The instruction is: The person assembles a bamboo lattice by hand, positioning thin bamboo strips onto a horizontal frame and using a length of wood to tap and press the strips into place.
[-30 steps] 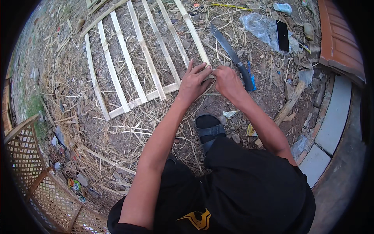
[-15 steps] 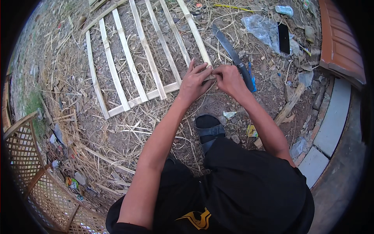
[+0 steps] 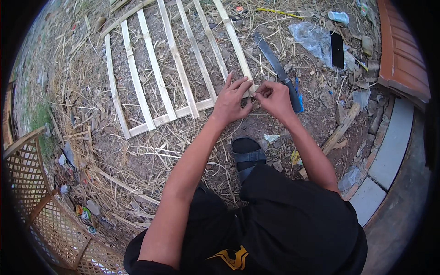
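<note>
A frame of pale bamboo slats (image 3: 178,68) lies on the ground, several long slats laid across a bottom crosspiece (image 3: 160,120). At its near right corner my left hand (image 3: 231,101) grips the end of the rightmost slat (image 3: 236,43), fingertips on top and the thumb lower down. My right hand (image 3: 276,100) is just right of that corner, thumb and fingers pinched together. Whatever sits in that pinch is too small or hidden to make out. Beyond my right hand lies a machete (image 3: 271,56) with a dark blade, its handle toward me.
A black phone (image 3: 337,50) rests by a clear plastic bag (image 3: 311,39), with a white cup (image 3: 338,17) behind. A split log (image 3: 341,128) lies at right, before a pale tiled edge (image 3: 392,142). Lattice panel (image 3: 59,224) stands at lower left; straw and shavings litter the ground.
My right hand has drawn slightly back from the slat corner, opening a small gap to my left hand. My left hand stays on the slat. The whole view has shifted a little.
</note>
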`<action>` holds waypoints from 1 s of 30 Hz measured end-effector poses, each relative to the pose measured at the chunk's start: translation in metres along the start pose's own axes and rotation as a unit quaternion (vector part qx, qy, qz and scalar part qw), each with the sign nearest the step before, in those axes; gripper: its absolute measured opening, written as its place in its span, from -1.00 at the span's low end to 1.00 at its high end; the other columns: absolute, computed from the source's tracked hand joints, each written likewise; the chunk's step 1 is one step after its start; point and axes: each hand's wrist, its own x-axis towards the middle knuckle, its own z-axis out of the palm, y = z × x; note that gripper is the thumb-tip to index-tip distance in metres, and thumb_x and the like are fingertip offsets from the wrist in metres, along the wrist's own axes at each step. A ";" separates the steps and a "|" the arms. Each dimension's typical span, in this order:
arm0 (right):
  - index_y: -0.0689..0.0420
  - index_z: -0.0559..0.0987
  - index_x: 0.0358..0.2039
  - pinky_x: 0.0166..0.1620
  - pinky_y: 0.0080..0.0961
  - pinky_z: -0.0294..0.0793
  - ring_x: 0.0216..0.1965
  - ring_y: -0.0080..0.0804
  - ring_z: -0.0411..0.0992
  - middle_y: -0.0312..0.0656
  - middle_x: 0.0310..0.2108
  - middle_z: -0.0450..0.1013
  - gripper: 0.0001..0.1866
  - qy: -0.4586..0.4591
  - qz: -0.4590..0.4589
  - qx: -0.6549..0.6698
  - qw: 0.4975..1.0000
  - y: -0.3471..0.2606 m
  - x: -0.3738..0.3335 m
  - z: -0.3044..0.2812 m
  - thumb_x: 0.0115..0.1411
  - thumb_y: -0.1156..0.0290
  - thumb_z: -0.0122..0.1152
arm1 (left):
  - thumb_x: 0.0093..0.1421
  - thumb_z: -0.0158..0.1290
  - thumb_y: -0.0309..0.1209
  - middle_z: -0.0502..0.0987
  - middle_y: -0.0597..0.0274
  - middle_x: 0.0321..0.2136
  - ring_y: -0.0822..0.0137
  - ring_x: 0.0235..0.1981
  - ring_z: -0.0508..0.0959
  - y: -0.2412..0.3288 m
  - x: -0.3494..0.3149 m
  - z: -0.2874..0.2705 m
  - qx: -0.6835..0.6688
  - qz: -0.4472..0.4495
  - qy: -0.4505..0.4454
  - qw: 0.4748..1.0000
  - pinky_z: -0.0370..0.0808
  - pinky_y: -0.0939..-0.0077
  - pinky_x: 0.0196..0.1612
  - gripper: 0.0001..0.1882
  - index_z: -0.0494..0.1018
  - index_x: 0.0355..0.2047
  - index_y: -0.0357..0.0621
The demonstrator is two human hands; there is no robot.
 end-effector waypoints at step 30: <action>0.17 0.72 -0.21 -0.26 -0.51 0.56 -0.34 -0.45 0.60 -0.13 -0.32 0.65 -0.83 0.162 -0.074 0.130 0.975 0.032 -0.010 0.030 0.15 0.55 0.36 | 0.04 0.28 -0.30 0.60 -0.05 -0.04 0.10 0.08 0.57 0.000 0.003 0.007 0.015 0.022 0.051 0.998 0.13 -0.05 0.42 -0.45 0.48 0.04 -0.24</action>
